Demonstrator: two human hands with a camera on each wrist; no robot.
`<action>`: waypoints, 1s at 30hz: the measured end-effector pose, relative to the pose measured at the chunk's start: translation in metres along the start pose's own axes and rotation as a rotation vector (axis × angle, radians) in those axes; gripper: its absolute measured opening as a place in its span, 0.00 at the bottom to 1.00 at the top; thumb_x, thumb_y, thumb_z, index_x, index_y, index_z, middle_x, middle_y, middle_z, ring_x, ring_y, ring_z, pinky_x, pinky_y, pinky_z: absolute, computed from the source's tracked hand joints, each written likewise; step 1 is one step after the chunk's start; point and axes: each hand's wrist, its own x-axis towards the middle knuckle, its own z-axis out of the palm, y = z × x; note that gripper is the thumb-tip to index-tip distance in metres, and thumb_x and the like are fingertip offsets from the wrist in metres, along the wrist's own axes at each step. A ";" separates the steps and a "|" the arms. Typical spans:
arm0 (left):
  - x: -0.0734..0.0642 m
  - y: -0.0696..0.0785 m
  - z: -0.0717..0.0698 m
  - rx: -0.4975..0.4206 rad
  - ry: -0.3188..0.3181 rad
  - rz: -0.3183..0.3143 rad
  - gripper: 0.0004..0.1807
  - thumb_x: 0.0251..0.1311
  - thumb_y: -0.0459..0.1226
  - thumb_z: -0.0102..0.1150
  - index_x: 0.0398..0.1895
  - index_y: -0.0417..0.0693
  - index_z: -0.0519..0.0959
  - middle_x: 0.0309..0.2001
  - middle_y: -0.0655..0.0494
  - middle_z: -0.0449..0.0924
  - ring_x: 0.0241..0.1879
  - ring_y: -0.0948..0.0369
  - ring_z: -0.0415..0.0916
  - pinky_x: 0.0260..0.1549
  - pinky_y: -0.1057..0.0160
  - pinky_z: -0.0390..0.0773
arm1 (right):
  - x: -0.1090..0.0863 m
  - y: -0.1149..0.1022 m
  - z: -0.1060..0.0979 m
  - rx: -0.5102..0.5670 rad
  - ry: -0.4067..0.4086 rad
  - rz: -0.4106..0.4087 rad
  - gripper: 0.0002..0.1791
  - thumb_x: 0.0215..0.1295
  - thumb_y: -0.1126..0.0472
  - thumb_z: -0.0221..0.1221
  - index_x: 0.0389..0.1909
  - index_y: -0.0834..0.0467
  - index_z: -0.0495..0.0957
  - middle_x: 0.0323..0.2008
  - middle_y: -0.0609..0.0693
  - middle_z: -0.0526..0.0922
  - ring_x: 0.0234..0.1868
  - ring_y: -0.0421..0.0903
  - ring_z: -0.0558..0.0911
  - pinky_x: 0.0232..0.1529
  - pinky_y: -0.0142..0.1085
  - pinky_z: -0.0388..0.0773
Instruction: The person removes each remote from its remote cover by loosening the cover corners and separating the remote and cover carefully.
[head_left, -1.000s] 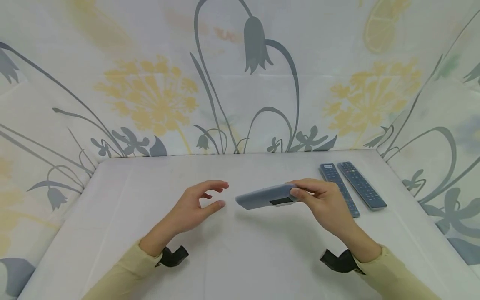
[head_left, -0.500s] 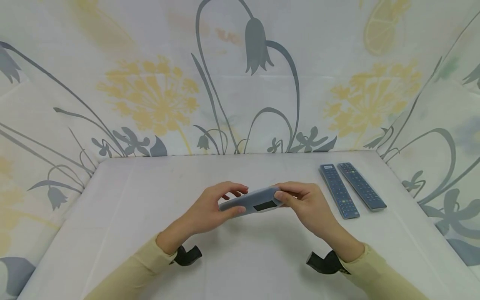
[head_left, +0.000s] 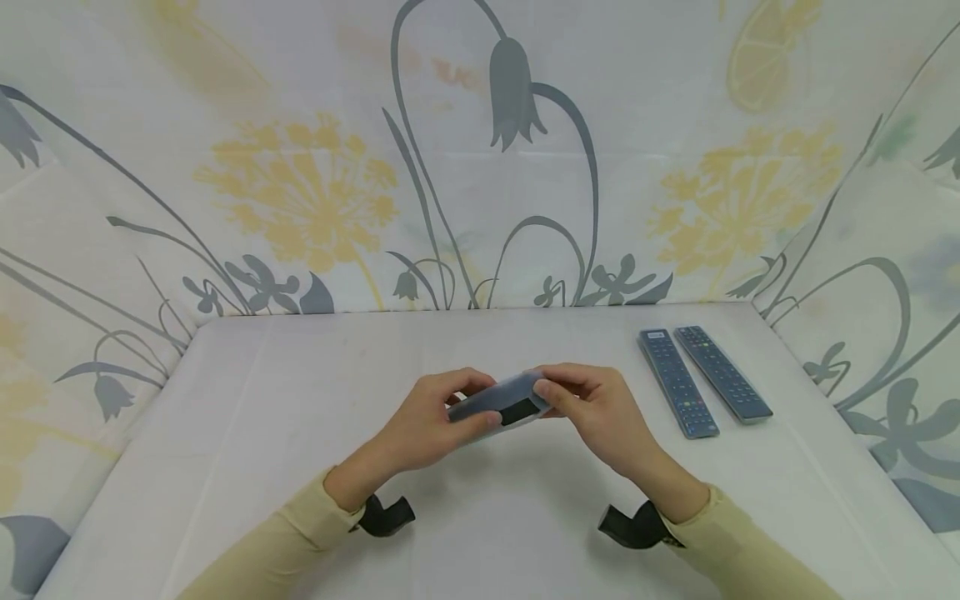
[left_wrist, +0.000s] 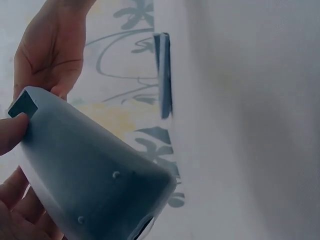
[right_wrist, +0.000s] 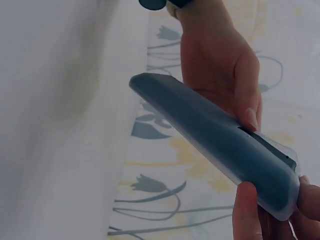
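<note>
1. The bench is wearing a smooth white covering, and soft shadows are falling on it below the two hands.
2. Behind the bench and at both its sides, cloth walls are standing, and they are showing printed yellow blossoms and grey bell flowers.
3. A blue-grey object is being held tilted in the air, above the middle of the bench; a dark rectangle is lying on its face, nearer to the right end.
4. The left hand is gripping one end with its fingers, the thumb resting just beside this rectangle.
5. The right hand is pinching the other end between thumb and fingers.
6. To the right, two remote controls, one labelled and one plain, are lying side by side, keys up.
7. Pale yellow sleeves are covering both forearms.
</note>
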 end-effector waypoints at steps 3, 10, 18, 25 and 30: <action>0.000 0.000 0.001 -0.054 0.012 -0.055 0.14 0.63 0.38 0.67 0.50 0.47 0.80 0.44 0.57 0.84 0.41 0.61 0.79 0.36 0.58 0.81 | 0.002 0.000 0.001 0.002 0.029 -0.017 0.14 0.70 0.67 0.59 0.53 0.66 0.81 0.45 0.57 0.85 0.39 0.47 0.87 0.41 0.41 0.84; -0.001 0.001 0.006 -0.206 0.048 -0.169 0.14 0.63 0.36 0.67 0.50 0.45 0.77 0.46 0.54 0.84 0.46 0.58 0.82 0.42 0.59 0.82 | 0.006 0.000 0.005 0.001 0.071 -0.125 0.16 0.65 0.73 0.62 0.54 0.68 0.80 0.50 0.60 0.83 0.47 0.44 0.85 0.44 0.40 0.83; -0.003 -0.004 0.015 -0.313 0.064 -0.212 0.16 0.62 0.33 0.67 0.50 0.42 0.74 0.44 0.50 0.82 0.44 0.57 0.83 0.46 0.60 0.81 | 0.009 0.006 0.012 0.012 0.069 -0.207 0.22 0.57 0.75 0.67 0.55 0.64 0.81 0.51 0.58 0.82 0.52 0.47 0.83 0.47 0.41 0.81; -0.003 -0.009 0.018 -0.310 0.069 -0.215 0.18 0.62 0.32 0.67 0.52 0.43 0.73 0.46 0.48 0.81 0.46 0.57 0.83 0.47 0.60 0.81 | 0.012 0.009 0.018 -0.034 0.083 -0.261 0.23 0.55 0.76 0.69 0.54 0.62 0.82 0.50 0.54 0.83 0.52 0.50 0.83 0.46 0.40 0.82; -0.005 -0.013 0.021 -0.290 0.057 -0.222 0.18 0.61 0.31 0.67 0.52 0.43 0.72 0.47 0.48 0.80 0.47 0.56 0.83 0.47 0.60 0.81 | 0.012 0.013 0.022 -0.095 0.105 -0.272 0.21 0.52 0.74 0.71 0.49 0.61 0.84 0.48 0.51 0.83 0.49 0.49 0.84 0.44 0.38 0.83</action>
